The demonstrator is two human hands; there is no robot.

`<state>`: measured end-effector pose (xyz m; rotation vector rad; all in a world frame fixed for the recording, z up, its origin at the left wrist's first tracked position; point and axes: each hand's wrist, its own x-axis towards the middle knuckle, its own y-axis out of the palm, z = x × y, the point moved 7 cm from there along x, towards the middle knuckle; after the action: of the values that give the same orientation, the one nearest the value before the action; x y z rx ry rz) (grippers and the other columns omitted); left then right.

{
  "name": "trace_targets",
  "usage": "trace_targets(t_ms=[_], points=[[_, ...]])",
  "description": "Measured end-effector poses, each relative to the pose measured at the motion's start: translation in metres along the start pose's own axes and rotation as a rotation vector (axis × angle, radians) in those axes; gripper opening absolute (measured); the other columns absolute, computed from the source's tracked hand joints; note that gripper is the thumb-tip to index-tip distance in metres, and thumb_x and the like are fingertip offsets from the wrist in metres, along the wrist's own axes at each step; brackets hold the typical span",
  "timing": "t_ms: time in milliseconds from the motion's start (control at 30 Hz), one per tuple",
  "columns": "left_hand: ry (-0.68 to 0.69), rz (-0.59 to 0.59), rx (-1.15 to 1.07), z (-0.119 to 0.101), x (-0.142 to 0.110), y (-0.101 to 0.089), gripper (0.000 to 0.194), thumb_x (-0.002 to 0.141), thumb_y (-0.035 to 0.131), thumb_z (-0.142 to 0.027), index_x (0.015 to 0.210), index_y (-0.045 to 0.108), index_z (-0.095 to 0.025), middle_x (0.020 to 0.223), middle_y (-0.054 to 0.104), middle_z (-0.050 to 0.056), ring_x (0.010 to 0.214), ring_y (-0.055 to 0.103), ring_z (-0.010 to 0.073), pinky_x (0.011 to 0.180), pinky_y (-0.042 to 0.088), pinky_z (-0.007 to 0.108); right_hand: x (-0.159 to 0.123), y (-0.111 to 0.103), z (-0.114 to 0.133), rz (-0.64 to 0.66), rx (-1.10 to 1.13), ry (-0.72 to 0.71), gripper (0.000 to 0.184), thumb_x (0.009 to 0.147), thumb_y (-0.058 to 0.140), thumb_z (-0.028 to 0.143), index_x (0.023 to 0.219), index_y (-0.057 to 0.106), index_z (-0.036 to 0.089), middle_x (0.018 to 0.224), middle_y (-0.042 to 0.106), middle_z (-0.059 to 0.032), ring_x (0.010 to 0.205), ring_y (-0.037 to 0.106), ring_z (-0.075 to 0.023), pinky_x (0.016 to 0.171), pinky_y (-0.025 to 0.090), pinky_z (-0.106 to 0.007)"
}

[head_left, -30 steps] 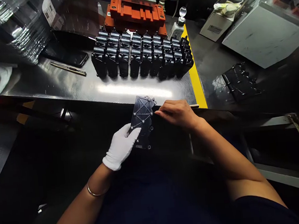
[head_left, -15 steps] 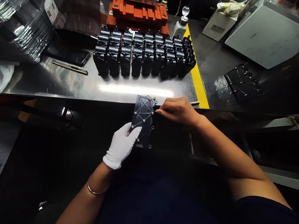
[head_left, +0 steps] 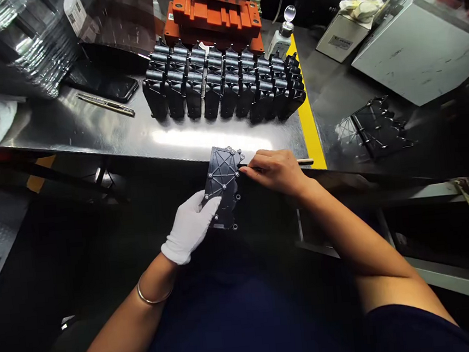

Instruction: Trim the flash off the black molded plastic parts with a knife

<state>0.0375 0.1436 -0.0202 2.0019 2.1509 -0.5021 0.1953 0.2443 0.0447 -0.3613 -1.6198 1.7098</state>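
My left hand [head_left: 191, 223], in a white glove, is closed around the lower left edge of a black ribbed plastic part [head_left: 222, 171]. The part is held tilted in front of the bench edge; crossing ribs and small round bosses show on its face. My bare right hand [head_left: 275, 171] is closed on a slim stick-like tool [head_left: 306, 162], whose pale end sticks out behind the hand. Its dark tip is at the part's upper right edge; whether it touches cannot be told. Most of the tool is hidden by my fingers.
Several similar black parts [head_left: 218, 84] stand in a row on the metal bench [head_left: 108, 140]. Behind them are an orange fixture [head_left: 216, 18] and a small bottle [head_left: 280, 39]. A phone [head_left: 107, 86] and a pen-like metal tool [head_left: 105, 104] lie left; a grey box [head_left: 407, 46] stands right.
The tool tip now shows at the part's upper right edge. Both hands keep their hold, and the whole view has shifted slightly.
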Motion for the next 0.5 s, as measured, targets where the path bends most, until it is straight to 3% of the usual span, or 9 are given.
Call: trace_targets(t_ms=[167,500], points=[[-0.008,-0.016,0.009,-0.002,0.000,0.000,0.032,0.079,0.057,-0.047,0.086,0.066,-0.017,0.075,0.065,0.000,0.070,0.056,0.0150,0.063,0.045,0.023,-0.008,0.004,-0.005,-0.072,0.174,0.126,0.033,0.088,0.053,0.041,0.066,0.063,0.019,0.063,0.063,-0.0022,0.055,0.054,-0.0116,0.053,0.035,-0.024],[-0.008,-0.025,0.015,0.002,0.000,-0.001,0.033,0.078,0.057,-0.047,0.089,0.067,-0.017,0.076,0.065,0.000,0.071,0.057,0.0153,0.065,0.045,0.023,-0.013,0.009,-0.013,-0.069,0.384,0.140,0.032,0.085,0.057,0.043,0.066,0.065,0.019,0.061,0.065,-0.0013,0.053,0.054,-0.0115,0.053,0.039,-0.024]])
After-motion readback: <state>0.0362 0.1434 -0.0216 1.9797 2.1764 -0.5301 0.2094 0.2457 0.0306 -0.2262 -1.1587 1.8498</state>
